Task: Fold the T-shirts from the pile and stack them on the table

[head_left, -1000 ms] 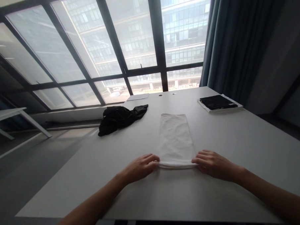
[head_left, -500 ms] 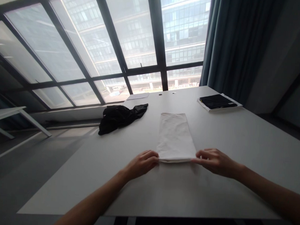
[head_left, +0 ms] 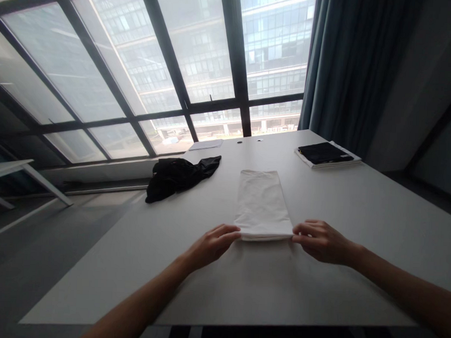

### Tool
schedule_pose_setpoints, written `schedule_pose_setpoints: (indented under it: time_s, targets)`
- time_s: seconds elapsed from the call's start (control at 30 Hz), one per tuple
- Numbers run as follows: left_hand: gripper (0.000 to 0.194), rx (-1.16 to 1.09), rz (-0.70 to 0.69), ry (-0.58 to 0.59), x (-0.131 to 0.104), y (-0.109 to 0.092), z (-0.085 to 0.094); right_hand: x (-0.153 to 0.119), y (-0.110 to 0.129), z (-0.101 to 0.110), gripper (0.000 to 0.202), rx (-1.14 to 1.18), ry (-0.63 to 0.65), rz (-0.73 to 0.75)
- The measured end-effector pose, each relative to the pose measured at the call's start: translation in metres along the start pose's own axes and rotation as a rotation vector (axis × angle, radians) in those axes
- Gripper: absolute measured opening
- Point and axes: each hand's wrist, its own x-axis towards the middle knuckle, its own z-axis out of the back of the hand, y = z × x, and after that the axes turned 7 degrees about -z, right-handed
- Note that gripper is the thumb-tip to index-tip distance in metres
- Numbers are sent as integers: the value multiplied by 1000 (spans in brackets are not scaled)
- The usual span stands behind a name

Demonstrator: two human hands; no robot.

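A white folded cloth (head_left: 263, 203), perhaps a garment, lies flat as a narrow rectangle on the white table (head_left: 190, 287). Its layered near edge faces me. My left hand (head_left: 217, 243) pinches the near left corner between thumb and fingers. At the near right corner, my right hand (head_left: 317, 240) is closed on the cloth in the same way. Both hands rest low over the tabletop, and the cloth's far end lies free.
A crumpled black garment (head_left: 182, 177) lies near the table's left edge. At the far right sits a stack of folded clothes (head_left: 325, 153), black on white. Some white paper (head_left: 206, 144) is at the back, by the window. A dark curtain (head_left: 338, 69) hangs behind the stack.
My fingers have shifted slightly at the near corners, and the right hand's pinch now closes on the corner. The cloth's near edge sits a little farther from me.
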Motion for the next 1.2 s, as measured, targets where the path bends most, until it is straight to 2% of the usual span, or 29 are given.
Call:
schedule_pose_setpoints:
  time_s: [0.2, 0.3, 0.4, 0.57, 0.7, 0.9, 1.03, 1.2]
  targets:
    - [39, -29, 82, -53, 1, -4, -4, 2, 1, -8, 10, 109, -47, -6]
    - [36, -63, 110, -20, 1, -8, -3, 1, -1, -11, 19, 164, -90, -86]
    - [33, -92, 121, 45, 3, -13, 1, 1, 1, -9, 29, 207, -56, -172]
    - [25, -153, 93, 107, 12, -28, 11, -2, 14, 4, 16, 300, 39, -254]
    - [22, -244, 111, 148, 20, -44, 21, -8, 29, 19, 16, 316, 71, -307]
    - [24, -369, 246, 260, 39, -63, 39, -2, 46, 49, 12, 343, 137, -277]
    - [21, -421, 345, 263, 56, -58, 57, 11, 42, 62, 11, 403, 124, -283]
    - [31, -439, 454, 199, 71, -26, 74, 33, 21, 68, 8, 441, 16, -380]
